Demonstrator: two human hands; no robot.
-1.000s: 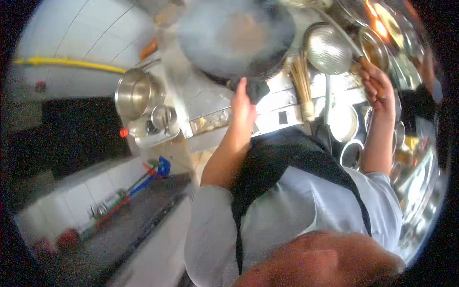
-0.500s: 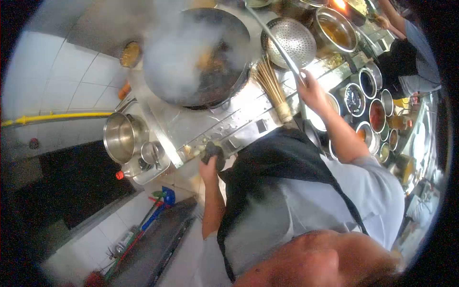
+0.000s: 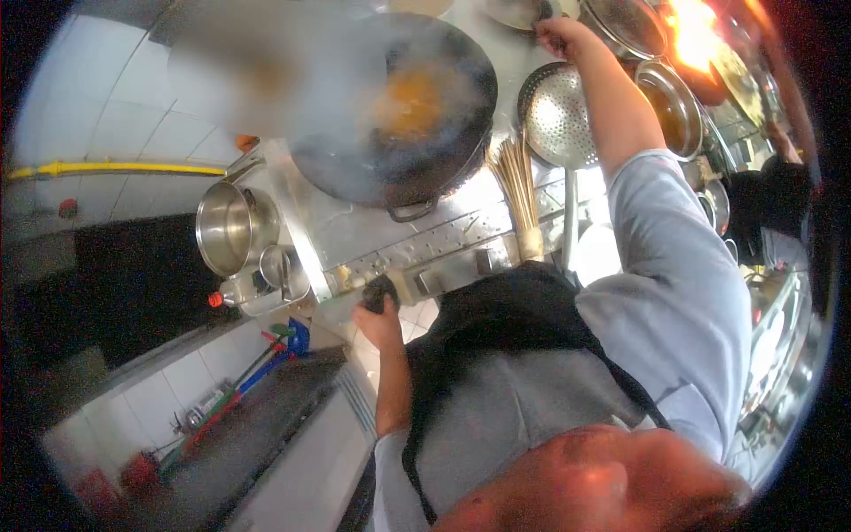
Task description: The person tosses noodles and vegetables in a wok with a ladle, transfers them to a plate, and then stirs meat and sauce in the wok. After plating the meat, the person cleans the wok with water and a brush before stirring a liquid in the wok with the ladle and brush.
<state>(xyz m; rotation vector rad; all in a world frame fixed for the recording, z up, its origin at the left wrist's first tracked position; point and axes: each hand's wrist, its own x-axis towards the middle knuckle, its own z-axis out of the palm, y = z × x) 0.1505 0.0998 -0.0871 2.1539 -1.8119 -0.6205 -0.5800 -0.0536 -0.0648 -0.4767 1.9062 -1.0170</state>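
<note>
My left hand [image 3: 379, 324], at the front edge of the stove, is closed around a dark bunched rag [image 3: 379, 293]. My right hand [image 3: 567, 37] reaches far forward with curled fingers, beside a shallow metal bowl [image 3: 512, 12] at the top edge. What those fingers grip is too small and dark to make out. A large black wok [image 3: 443, 160] stands between the hands, steaming heavily, with orange-brown food [image 3: 409, 106] inside. Right of the wok lies a perforated metal strainer [image 3: 558, 115], its handle pointing toward me. A bundled bamboo brush [image 3: 512, 191] lies between wok and strainer.
Tall flames [image 3: 696, 35] rise at the upper right, near a pot of brown liquid [image 3: 674, 102]. Another person [image 3: 771, 204] stands on the right. A steel pot [image 3: 227, 229] sits at left, below a yellow pipe [image 3: 124, 166]. Steam blurs the upper left.
My right hand has moved forward from a long metal handle, which no longer shows in it. Orange-brown food in the wok shows more clearly. Flames at the upper right have grown.
</note>
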